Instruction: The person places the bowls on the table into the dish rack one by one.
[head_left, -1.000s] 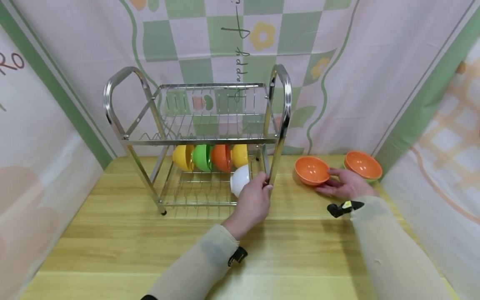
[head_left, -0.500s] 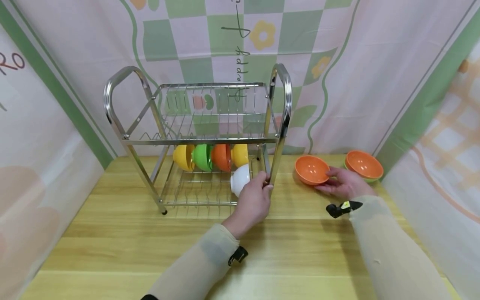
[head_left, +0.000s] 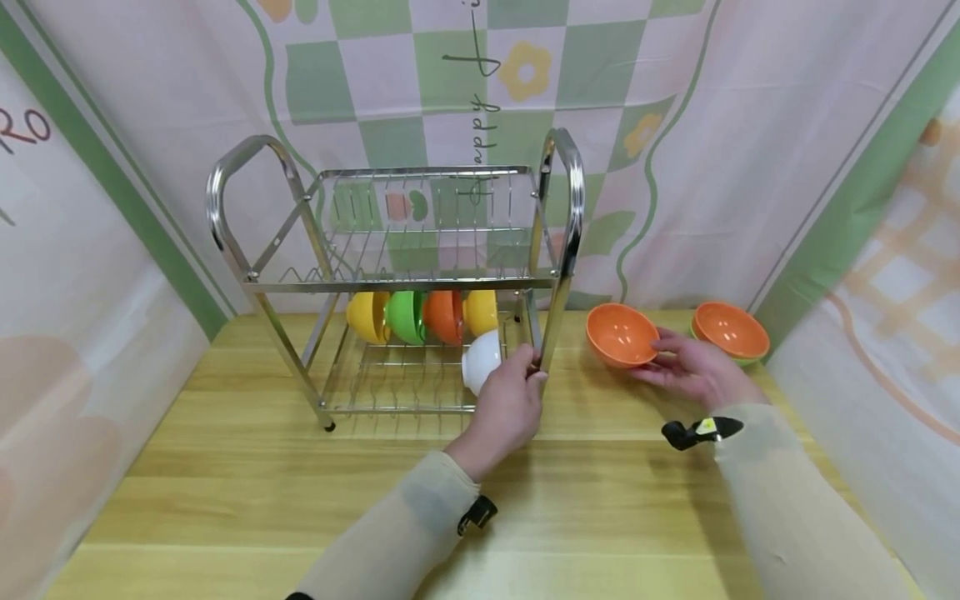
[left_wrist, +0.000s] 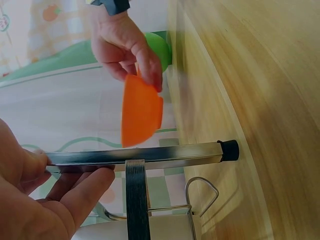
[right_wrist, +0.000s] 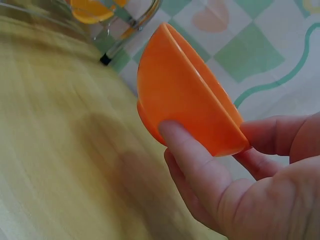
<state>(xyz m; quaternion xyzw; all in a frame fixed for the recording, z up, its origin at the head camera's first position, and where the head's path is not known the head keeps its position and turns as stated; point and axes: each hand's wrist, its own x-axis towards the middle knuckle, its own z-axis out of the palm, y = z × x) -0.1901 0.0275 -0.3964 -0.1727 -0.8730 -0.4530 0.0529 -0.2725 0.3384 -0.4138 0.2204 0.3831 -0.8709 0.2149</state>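
Note:
My right hand pinches an orange bowl by its right side, thumb at the rim and fingers underneath. In the right wrist view the orange bowl is tilted and held off the table, its shadow below. My left hand grips the front right post of a two-tier metal dish rack. The left wrist view has the left hand's fingers around that post. Just behind the left hand, a white bowl stands on edge in the lower tier, partly hidden.
Behind the white bowl, a row of bowls stands on edge: yellow, green, orange and yellow. Another orange bowl sits in a green bowl at the table's back right corner. Patterned cloth hangs around the wooden table.
My right hand has raised the orange bowl slightly and shifted it a little to the left. The left hand stays on the rack post.

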